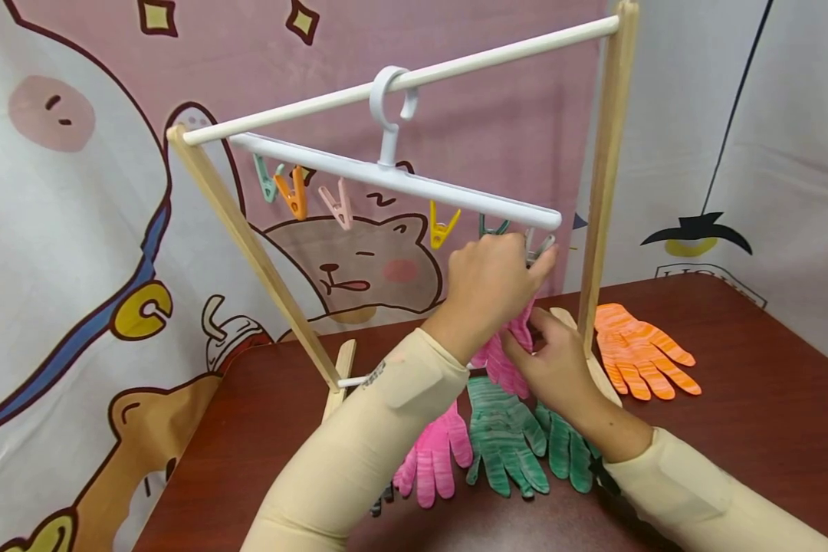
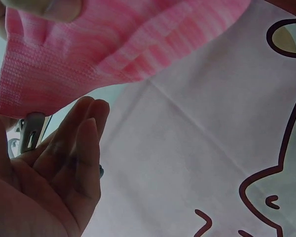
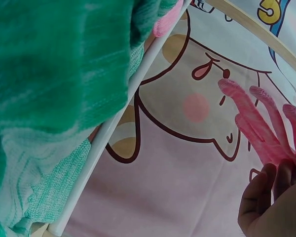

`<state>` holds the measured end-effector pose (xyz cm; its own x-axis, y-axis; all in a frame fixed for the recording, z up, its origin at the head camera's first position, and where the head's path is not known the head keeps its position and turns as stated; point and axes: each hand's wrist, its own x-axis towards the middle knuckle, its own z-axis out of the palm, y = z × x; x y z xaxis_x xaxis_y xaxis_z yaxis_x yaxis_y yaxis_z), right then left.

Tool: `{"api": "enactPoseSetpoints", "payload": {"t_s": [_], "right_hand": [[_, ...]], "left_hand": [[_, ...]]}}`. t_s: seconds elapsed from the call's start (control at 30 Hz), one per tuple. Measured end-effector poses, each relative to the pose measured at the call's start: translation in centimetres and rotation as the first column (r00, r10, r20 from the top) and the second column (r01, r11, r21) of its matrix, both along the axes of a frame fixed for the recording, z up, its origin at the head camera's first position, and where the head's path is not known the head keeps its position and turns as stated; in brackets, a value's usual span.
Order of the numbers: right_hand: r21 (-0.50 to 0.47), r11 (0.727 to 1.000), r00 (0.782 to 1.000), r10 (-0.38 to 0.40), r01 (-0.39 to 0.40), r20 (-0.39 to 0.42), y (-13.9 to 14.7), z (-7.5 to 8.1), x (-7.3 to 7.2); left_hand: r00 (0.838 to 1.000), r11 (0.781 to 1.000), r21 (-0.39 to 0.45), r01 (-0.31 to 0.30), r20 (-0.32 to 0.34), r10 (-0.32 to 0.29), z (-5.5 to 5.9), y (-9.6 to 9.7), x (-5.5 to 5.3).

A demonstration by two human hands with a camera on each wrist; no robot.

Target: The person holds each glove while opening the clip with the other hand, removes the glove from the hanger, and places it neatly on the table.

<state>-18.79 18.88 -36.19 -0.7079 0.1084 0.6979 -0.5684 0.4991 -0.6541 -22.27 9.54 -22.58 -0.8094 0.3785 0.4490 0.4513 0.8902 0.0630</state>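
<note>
At the right end of a white hanger (image 1: 386, 178), my left hand (image 1: 486, 272) pinches a grey clothespin (image 2: 32, 132). Below it, my right hand (image 1: 559, 364) holds a pink striped glove (image 1: 502, 369) up by its side. The glove's knitted cuff (image 2: 37, 91) meets the tip of the clothespin in the left wrist view; whether the jaws bite it I cannot tell. In the right wrist view, the glove's fingers (image 3: 259, 116) stick out past my right hand. A dark green clothespin (image 1: 491, 225) hangs beside my left hand, partly hidden by it.
A wooden stand (image 1: 603, 176) with a white top rod (image 1: 497, 57) carries the hanger. Yellow (image 1: 443, 226), pink (image 1: 338, 203), orange (image 1: 292, 193) and mint (image 1: 266, 180) clothespins hang along it. Green (image 1: 504, 433), pink (image 1: 436, 452) and orange (image 1: 638, 349) gloves lie on the brown table (image 1: 752, 399).
</note>
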Motion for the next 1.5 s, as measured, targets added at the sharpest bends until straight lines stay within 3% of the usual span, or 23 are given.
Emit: {"api": "enactPoseSetpoints", "payload": {"t_s": [0.7, 1.17, 1.5], "right_hand": [[0.015, 1.0, 0.999, 0.027, -0.027, 0.017, -0.05, -0.67, -0.27], [0.003, 0.997, 0.997, 0.072, -0.072, 0.042, -0.32, -0.84, -0.29], [0.034, 0.999, 0.998, 0.038, -0.04, 0.053, -0.09, -0.91, -0.31]], "left_hand": [[0.999, 1.0, 0.001, -0.002, 0.048, 0.002, -0.02, 0.22, 0.0], [0.999, 0.999, 0.05, 0.005, -0.054, -0.002, 0.21, 0.47, -0.14], [0.999, 0.995, 0.099, 0.031, 0.005, -0.032, 0.53, -0.32, 0.24]]}}
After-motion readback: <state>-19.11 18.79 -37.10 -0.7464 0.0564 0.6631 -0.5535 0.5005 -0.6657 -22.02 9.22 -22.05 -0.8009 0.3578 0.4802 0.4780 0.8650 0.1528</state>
